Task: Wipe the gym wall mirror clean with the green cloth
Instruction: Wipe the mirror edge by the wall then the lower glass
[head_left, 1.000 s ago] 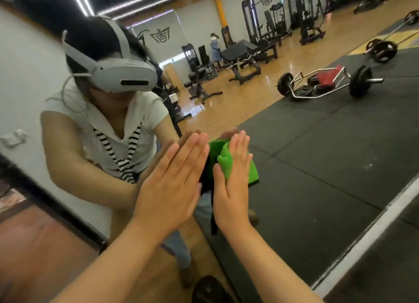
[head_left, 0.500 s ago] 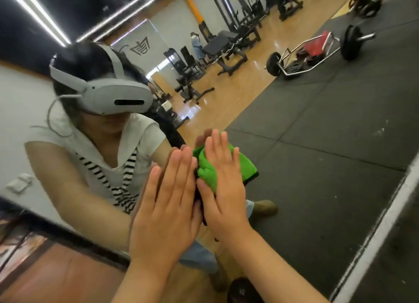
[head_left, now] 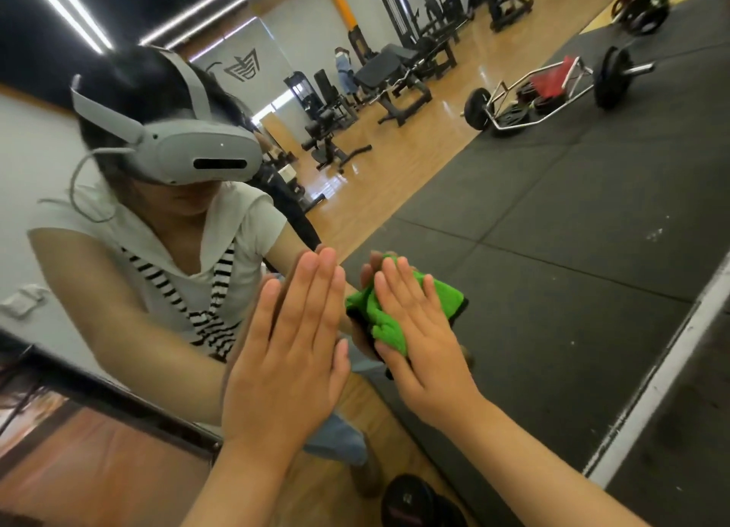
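Observation:
The wall mirror [head_left: 553, 218] fills most of the head view and reflects the gym and a person in a grey headset. My right hand [head_left: 422, 341] lies flat with straight fingers on the bunched green cloth [head_left: 442, 301] and presses it against the glass. My left hand [head_left: 288, 353] is flat on the mirror just left of the cloth, fingers straight and together, holding nothing. Part of the cloth is hidden under my right palm.
The mirror's white frame edge [head_left: 667, 364] runs diagonally at the right. A dark weight plate [head_left: 414, 503] lies on the floor below my arms. Reflected in the glass are a loaded barbell frame [head_left: 553, 88], benches and machines on wooden and black rubber flooring.
My right hand has slid the green cloth to the right across the glass, opening a gap between my two hands. The camera view has tilted and shifted a little.

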Demonstrator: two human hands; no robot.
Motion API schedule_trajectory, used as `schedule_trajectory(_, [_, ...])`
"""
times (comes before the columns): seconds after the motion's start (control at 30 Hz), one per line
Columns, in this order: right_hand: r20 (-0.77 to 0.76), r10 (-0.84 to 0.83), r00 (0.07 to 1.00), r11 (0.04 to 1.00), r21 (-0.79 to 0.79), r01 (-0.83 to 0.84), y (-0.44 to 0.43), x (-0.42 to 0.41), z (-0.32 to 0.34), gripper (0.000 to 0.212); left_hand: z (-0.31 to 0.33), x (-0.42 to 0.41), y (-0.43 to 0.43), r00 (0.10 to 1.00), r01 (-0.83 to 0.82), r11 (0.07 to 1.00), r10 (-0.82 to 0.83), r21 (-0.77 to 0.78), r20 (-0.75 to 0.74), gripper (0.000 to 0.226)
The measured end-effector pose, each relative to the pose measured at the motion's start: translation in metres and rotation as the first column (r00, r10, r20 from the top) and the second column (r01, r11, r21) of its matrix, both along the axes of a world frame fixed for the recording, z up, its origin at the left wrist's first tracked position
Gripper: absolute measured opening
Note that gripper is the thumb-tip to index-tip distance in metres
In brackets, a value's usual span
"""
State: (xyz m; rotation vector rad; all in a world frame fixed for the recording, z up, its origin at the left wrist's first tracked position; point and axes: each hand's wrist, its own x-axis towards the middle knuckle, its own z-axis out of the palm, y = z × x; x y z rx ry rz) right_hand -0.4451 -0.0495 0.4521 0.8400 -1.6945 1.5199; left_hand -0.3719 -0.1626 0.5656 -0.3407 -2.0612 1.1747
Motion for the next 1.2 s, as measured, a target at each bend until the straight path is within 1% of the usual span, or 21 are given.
schedule_trajectory(0.07, [0.031, -0.02, 0.999, 0.998, -0.055, 0.022, -0.005, 0.002, 0.008, 0.054, 0.0, 0.0, 0.0, 1.0, 0.0, 1.0, 0.0, -0.002, -0.002, 0.064])
schedule_trajectory(0.17, [0.022, -0.039, 0.999, 0.995, -0.087, 0.04, -0.006, -0.005, 0.035, 0.054, 0.001, -0.001, 0.0, 1.0, 0.004, 1.0, -0.004, -0.008, -0.004, 0.064])
schedule_trajectory(0.23, [0.013, -0.028, 1.0, 0.997, -0.07, 0.028, -0.005, -0.004, 0.032, 0.054, 0.001, -0.002, 0.0, 1.0, 0.008, 1.0, -0.008, -0.01, -0.004, 0.064])
schedule_trajectory(0.37, [0.025, -0.052, 0.998, 0.998, -0.019, 0.052, -0.006, 0.008, -0.004, 0.052, -0.001, -0.001, -0.001, 1.0, 0.011, 1.0, -0.011, 0.002, -0.006, 0.063])
schedule_trajectory(0.5, [0.067, -0.03, 0.997, 0.997, -0.074, 0.035, -0.01, 0.004, 0.027, 0.053, 0.001, -0.001, -0.001, 1.0, 0.001, 1.0, -0.001, -0.006, -0.003, 0.063])
schedule_trajectory(0.57, [0.022, -0.033, 0.999, 0.998, -0.048, 0.034, -0.005, -0.004, 0.036, 0.054, 0.001, -0.001, 0.0, 1.0, -0.007, 1.0, 0.007, -0.013, 0.001, 0.063])
schedule_trajectory(0.63, [-0.008, -0.071, 0.997, 0.997, -0.016, 0.07, -0.002, -0.008, 0.019, 0.054, 0.001, -0.001, 0.001, 1.0, -0.006, 1.0, 0.006, -0.005, 0.003, 0.063])
schedule_trajectory(0.67, [0.049, -0.087, 0.995, 0.995, -0.041, 0.089, -0.003, -0.007, 0.002, 0.053, 0.0, 0.0, 0.0, 1.0, -0.005, 1.0, 0.005, 0.0, 0.001, 0.063])
schedule_trajectory(0.7, [0.172, -0.099, 0.98, 0.987, -0.108, 0.119, -0.008, -0.001, -0.013, 0.053, 0.0, -0.001, 0.0, 1.0, -0.007, 1.0, 0.007, 0.002, -0.002, 0.063])
schedule_trajectory(0.73, [0.336, -0.082, 0.938, 0.966, -0.206, 0.158, -0.017, 0.009, -0.023, 0.056, 0.0, 0.0, 0.0, 1.0, -0.011, 1.0, 0.011, 0.0, -0.007, 0.063])
schedule_trajectory(0.77, [0.486, -0.04, 0.873, 0.931, -0.298, 0.209, -0.029, 0.019, -0.026, 0.059, 0.0, -0.001, 0.0, 1.0, -0.016, 1.0, 0.016, 0.0, -0.008, 0.063])
schedule_trajectory(0.8, [0.592, -0.004, 0.806, 0.897, -0.354, 0.264, -0.041, 0.027, -0.021, 0.061, 0.001, -0.001, 0.001, 1.0, -0.019, 1.0, 0.019, 0.001, -0.002, 0.063])
schedule_trajectory(0.83, [0.648, 0.011, 0.762, 0.874, -0.377, 0.307, -0.051, 0.033, -0.009, 0.061, 0.002, 0.0, 0.001, 1.0, -0.021, 1.0, 0.021, -0.001, 0.004, 0.063])
schedule_trajectory(0.87, [0.657, 0.022, 0.754, 0.86, -0.397, 0.321, -0.057, 0.034, 0.004, 0.061, 0.002, 0.0, 0.001, 1.0, -0.023, 1.0, 0.023, -0.002, 0.006, 0.064])
schedule_trajectory(0.93, [0.575, 0.004, 0.818, 0.859, -0.42, 0.291, -0.051, 0.023, 0.023, 0.061, 0.002, 0.001, 0.001, 1.0, -0.026, 1.0, 0.026, 0.003, 0.017, 0.064])
schedule_trajectory(1.0, [0.487, -0.087, 0.869, 0.876, -0.378, 0.3, -0.033, 0.001, 0.024, 0.06, 0.001, 0.001, 0.001, 1.0, -0.023, 1.0, 0.023, 0.001, 0.013, 0.062])
schedule_trajectory(1.03, [0.479, -0.139, 0.867, 0.879, -0.343, 0.331, -0.023, -0.011, 0.015, 0.06, 0.001, 0.0, 0.001, 1.0, -0.023, 1.0, 0.023, -0.001, 0.011, 0.061])
schedule_trajectory(1.07, [0.509, -0.174, 0.843, 0.87, -0.321, 0.374, -0.017, -0.02, 0.004, 0.06, 0.0, 0.0, 0.001, 1.0, -0.02, 1.0, 0.021, -0.004, 0.008, 0.061])
schedule_trajectory(1.1, [0.571, -0.181, 0.8, 0.857, -0.307, 0.413, -0.013, -0.024, -0.007, 0.062, 0.0, 0.0, 0.0, 1.0, -0.017, 1.0, 0.017, -0.007, 0.002, 0.061])
schedule_trajectory(1.17, [0.684, -0.139, 0.716, 0.845, -0.296, 0.446, -0.016, -0.016, -0.016, 0.066, 0.001, 0.0, 0.0, 1.0, -0.018, 1.0, 0.018, -0.008, 0.001, 0.062])
schedule_trajectory(1.2, [0.68, -0.13, 0.721, 0.854, -0.293, 0.43, -0.021, -0.007, -0.015, 0.065, 0.001, 0.0, 0.0, 1.0, -0.019, 1.0, 0.019, -0.005, 0.004, 0.062])
